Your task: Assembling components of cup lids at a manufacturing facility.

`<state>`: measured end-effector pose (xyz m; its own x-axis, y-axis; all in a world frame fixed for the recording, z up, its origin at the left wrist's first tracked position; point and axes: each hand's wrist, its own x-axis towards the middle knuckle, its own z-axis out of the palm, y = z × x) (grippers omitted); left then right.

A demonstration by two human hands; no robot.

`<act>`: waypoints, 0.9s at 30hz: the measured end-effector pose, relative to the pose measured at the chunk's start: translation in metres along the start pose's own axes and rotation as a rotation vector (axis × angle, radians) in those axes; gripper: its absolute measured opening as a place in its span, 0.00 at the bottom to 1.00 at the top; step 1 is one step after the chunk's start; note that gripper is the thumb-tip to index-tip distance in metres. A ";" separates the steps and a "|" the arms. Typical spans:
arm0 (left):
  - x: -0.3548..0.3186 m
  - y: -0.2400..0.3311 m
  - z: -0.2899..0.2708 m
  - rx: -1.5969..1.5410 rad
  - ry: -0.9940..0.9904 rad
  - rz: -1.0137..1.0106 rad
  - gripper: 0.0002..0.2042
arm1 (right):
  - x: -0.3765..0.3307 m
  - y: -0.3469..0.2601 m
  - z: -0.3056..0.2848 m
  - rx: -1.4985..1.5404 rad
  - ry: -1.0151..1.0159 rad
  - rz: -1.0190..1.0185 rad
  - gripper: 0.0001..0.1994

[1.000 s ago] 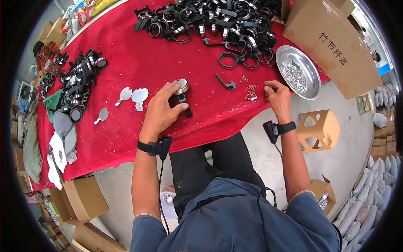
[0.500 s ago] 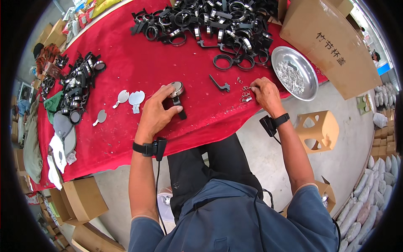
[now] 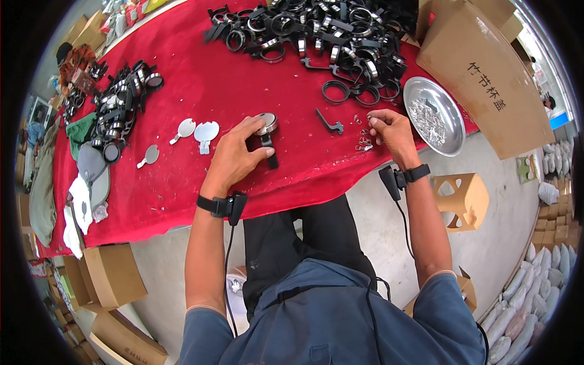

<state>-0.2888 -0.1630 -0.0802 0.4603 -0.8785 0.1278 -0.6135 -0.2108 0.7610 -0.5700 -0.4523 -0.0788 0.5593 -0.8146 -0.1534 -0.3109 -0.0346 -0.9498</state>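
Note:
My left hand (image 3: pixel 236 149) is closed on a round cup lid (image 3: pixel 266 123) with a silver disc top and a black handle, resting on the red cloth. The thumb presses by the handle and the fingers lie along the rim. My right hand (image 3: pixel 394 135) is raised a little, thumb and forefinger pinched round a tiny metal piece I cannot make out. Below its fingertips lie several small metal clips (image 3: pixel 364 141). Left of these is a loose black lever (image 3: pixel 329 121). Three flat silvery discs with tabs (image 3: pixel 207 132) lie left of my left hand.
Black rings and lid parts (image 3: pixel 340 36) are heaped at the far side. A metal dish (image 3: pixel 451 131) of small metal pieces stands right of my right hand, before a cardboard carton (image 3: pixel 486 73). Finished-looking lids (image 3: pixel 125 97) and a grey cap (image 3: pixel 91 164) lie left. The red cloth's (image 3: pixel 182 213) edge hangs near me.
My right hand has lifted slightly off the small clips, with its thumb and forefinger now pinched together. My left hand stays on the lid. The whole view has shifted a little.

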 end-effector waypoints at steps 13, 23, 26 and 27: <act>0.003 -0.007 0.000 0.044 -0.001 0.091 0.35 | -0.038 -0.041 0.141 -0.095 -0.209 -0.229 0.12; 0.006 -0.006 -0.012 0.037 -0.071 0.092 0.28 | -0.041 -0.044 0.184 -0.408 -0.023 -0.947 0.08; 0.007 -0.002 -0.016 0.036 -0.083 0.082 0.26 | -0.042 -0.044 0.186 -0.461 -0.011 -1.062 0.09; 0.007 -0.002 -0.017 0.041 -0.089 0.088 0.25 | -0.042 -0.044 0.186 -0.462 -0.017 -1.062 0.09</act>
<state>-0.2740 -0.1619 -0.0700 0.3458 -0.9286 0.1348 -0.6755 -0.1466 0.7226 -0.4365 -0.3089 -0.0817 0.7165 -0.2408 0.6547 0.0725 -0.9078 -0.4132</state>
